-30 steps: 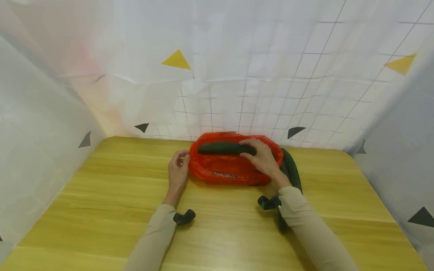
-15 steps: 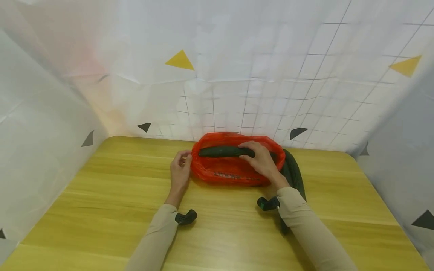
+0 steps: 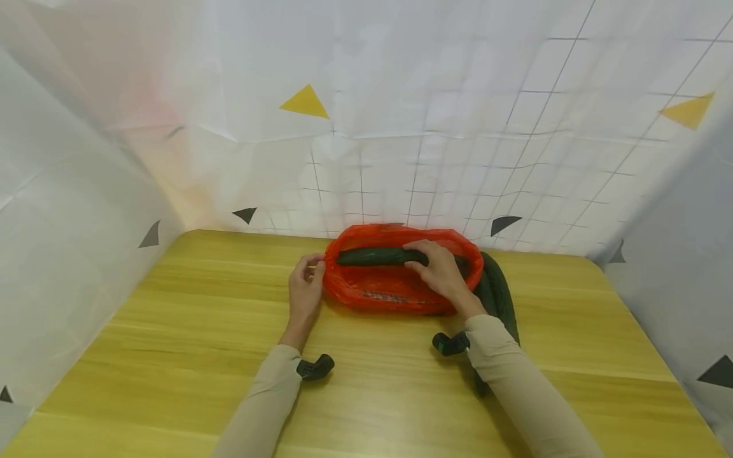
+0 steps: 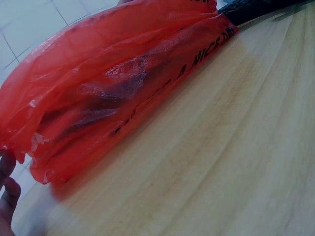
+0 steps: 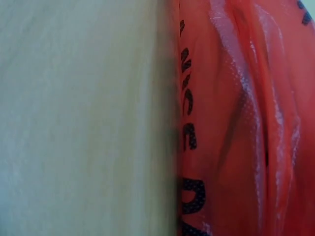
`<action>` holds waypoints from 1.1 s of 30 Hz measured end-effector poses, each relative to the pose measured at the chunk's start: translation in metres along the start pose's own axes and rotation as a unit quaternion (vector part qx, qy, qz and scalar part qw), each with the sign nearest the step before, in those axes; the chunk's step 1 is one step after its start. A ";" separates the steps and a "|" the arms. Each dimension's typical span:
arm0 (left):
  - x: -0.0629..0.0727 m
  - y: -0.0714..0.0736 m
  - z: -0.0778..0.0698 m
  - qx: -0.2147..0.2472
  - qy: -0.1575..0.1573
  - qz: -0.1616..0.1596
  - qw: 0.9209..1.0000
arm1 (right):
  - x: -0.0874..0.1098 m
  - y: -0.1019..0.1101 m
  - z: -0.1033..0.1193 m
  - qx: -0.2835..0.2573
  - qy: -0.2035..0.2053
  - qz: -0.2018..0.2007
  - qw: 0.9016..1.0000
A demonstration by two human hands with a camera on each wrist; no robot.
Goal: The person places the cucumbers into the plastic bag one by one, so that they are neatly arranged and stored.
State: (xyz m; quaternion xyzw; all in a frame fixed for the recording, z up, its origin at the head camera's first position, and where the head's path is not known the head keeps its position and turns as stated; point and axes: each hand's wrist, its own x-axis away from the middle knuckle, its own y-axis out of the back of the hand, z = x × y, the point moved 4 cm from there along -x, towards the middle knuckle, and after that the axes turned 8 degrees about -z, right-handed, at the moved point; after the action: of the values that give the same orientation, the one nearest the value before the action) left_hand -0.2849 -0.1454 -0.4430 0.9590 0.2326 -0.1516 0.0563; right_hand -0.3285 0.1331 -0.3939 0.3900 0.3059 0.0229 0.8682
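Note:
A red plastic bag (image 3: 395,304) lies mouth-up near the back of the table, black letters printed on its side. Inside its mouth a cucumber (image 3: 366,257) lies lengthwise. My right hand (image 3: 442,270) reaches over the bag's right end and grips this cucumber between thumb and fingers. At the opposite end my left hand (image 3: 305,286) pinches the bag's left edge with curled fingers. The left wrist view shows the fingertips (image 4: 9,194) right at the bag's crumpled corner. Only the bag's printed side (image 5: 231,128) and bare tabletop fill the right wrist view; the hand is outside it.
More long dark green cucumbers (image 3: 501,296) lie to the right of the bag, partly hidden under the right forearm. A wood-grain table (image 3: 189,343) carries everything. Behind it rises a white sheet wall (image 3: 378,172), with side walls left and right.
The cucumber in my right hand has settled slightly lower in the bag, and its right end now shows beyond the hand. My left hand stays at the bag's edge. The head view shifted slightly.

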 end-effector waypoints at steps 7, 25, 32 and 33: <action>-0.001 -0.001 -0.002 0.006 -0.009 0.007 1.000 | -0.002 -0.002 -0.002 0.003 -0.003 0.008 1.000; 0.000 -0.002 -0.003 0.002 -0.006 0.010 1.000 | -0.002 -0.007 -0.003 0.005 -0.006 0.023 1.000; 0.001 0.000 0.000 0.001 0.001 0.011 1.000 | 0.000 -0.011 -0.002 0.010 -0.003 0.034 0.999; 0.001 0.000 0.000 0.001 0.004 0.013 1.000 | 0.000 -0.011 -0.002 0.012 -0.003 0.034 0.999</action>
State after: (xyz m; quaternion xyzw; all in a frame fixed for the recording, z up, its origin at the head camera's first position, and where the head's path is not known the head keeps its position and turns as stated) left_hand -0.2841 -0.1448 -0.4431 0.9627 0.2203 -0.1468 0.0561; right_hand -0.3320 0.1268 -0.4031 0.4104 0.2901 0.0477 0.8632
